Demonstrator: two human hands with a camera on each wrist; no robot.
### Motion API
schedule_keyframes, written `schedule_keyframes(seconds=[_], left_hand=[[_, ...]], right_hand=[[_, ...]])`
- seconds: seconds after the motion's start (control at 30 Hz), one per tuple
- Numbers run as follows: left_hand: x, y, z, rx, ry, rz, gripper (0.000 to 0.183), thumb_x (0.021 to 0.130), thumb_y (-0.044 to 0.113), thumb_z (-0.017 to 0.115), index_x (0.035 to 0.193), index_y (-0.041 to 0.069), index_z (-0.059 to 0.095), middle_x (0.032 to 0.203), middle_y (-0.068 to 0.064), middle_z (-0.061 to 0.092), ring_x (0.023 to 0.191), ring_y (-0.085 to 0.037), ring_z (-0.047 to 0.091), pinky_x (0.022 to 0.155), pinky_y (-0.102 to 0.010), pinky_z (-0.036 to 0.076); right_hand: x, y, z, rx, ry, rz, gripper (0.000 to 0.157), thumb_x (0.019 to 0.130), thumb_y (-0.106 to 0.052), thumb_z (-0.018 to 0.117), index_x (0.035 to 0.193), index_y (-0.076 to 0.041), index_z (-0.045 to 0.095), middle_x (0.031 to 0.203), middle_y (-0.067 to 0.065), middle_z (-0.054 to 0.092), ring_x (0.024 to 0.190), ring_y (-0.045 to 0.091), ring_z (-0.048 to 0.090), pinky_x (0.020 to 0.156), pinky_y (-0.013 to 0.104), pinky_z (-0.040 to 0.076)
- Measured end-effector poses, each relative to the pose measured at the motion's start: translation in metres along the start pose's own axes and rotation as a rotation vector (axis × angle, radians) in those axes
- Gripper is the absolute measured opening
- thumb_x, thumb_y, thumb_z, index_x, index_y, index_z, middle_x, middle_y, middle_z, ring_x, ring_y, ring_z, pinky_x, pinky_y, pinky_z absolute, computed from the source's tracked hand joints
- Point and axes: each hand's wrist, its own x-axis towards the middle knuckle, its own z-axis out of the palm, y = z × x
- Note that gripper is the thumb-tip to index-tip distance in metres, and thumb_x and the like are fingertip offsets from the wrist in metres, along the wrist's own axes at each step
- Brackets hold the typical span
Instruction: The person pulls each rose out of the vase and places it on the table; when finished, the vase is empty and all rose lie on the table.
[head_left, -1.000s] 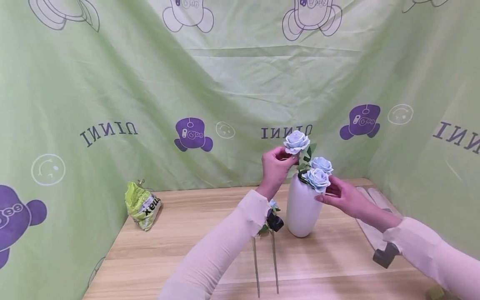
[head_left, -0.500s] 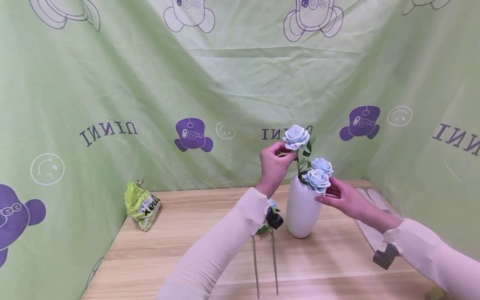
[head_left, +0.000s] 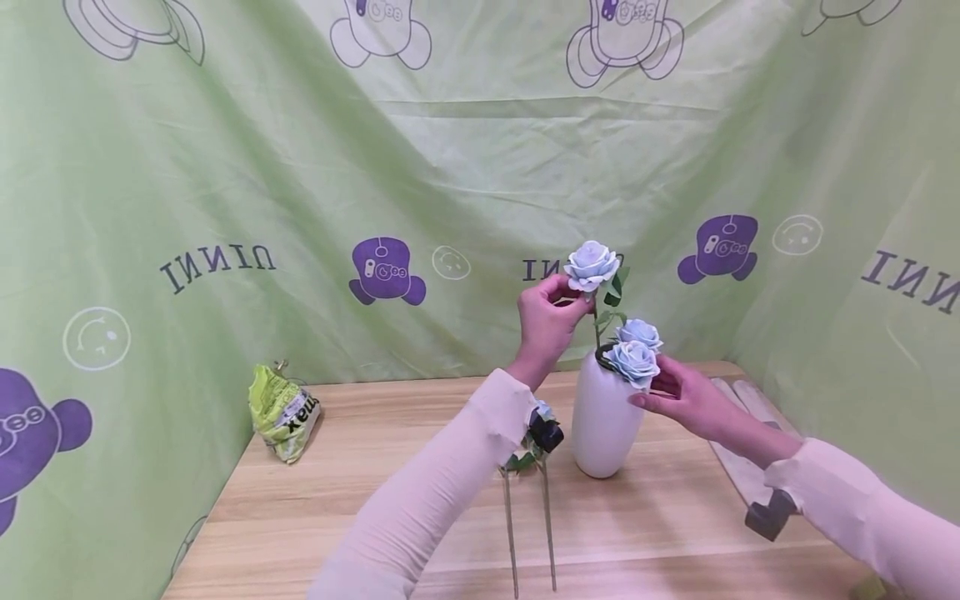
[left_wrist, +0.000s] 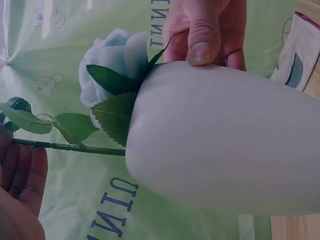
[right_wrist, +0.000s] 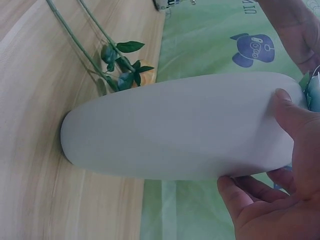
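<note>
At the right of centre in the head view, a pale blue rose is being held above a white vase by a left hand. The stem is being pinched between thumb and fingers just beneath the bloom, with the flower head resting directly above the grip and green leaves spreading just to its right. Below the fingers, a bare length of stem is being shown running down into the vase's mouth; its lower end is being hidden by the vase wall.

The vase, standing upright on a wooden table, is being gripped near its top by a right hand, with the thumb and fingers being pressed to opposite sides in the right wrist view. Just above that hand, two more blue roses are being held up at the rim.

At lower centre, two green stems are being left lying on the table, their upper ends partly being covered by the left sleeve. A crumpled green bag is being seen at left, before a printed green cloth.
</note>
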Motion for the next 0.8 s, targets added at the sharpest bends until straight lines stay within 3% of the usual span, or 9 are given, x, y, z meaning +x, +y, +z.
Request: schedule_keyframes(seconds=[0.17,0.37,0.5,0.8], left_hand=[[0.004,0.007,-0.001,0.028,-0.020,0.030,0.017,0.081,-0.005,0.076,0.097,-0.008,0.071,0.097,-0.025,0.074,0.082,-0.012,0.071,0.075,-0.025,0.063],[0.008,0.014,-0.001,0.042,-0.043,0.060,0.017,0.082,-0.004,0.076,0.098,-0.007,0.072,0.097,-0.024,0.074,0.085,-0.021,0.074,0.075,-0.025,0.063],[0.011,0.019,0.001,0.029,-0.032,0.070,0.017,0.081,-0.006,0.075,0.097,-0.008,0.072,0.096,-0.026,0.073,0.085,-0.025,0.075,0.074,-0.025,0.063],[0.015,0.028,0.003,0.004,-0.014,0.103,0.014,0.083,-0.005,0.074,0.096,-0.010,0.071,0.095,-0.028,0.073,0.081,-0.023,0.075,0.075,-0.026,0.064]], right_hand=[[0.000,-0.001,0.001,0.010,-0.002,-0.010,0.075,0.094,-0.020,0.070,0.151,0.007,0.029,0.145,0.033,0.049,0.129,0.050,0.053,0.097,0.045,0.057],[-0.001,0.000,0.001,0.006,0.002,-0.006,0.075,0.095,-0.022,0.070,0.152,0.005,0.030,0.146,0.032,0.049,0.130,0.050,0.053,0.097,0.045,0.057],[0.000,0.000,0.002,0.005,0.004,-0.011,0.074,0.094,-0.021,0.070,0.151,0.007,0.031,0.144,0.033,0.050,0.129,0.051,0.053,0.097,0.045,0.057],[0.000,-0.001,0.002,-0.008,0.009,-0.006,0.074,0.095,-0.021,0.069,0.151,0.007,0.030,0.144,0.034,0.050,0.129,0.051,0.053,0.098,0.046,0.057]])
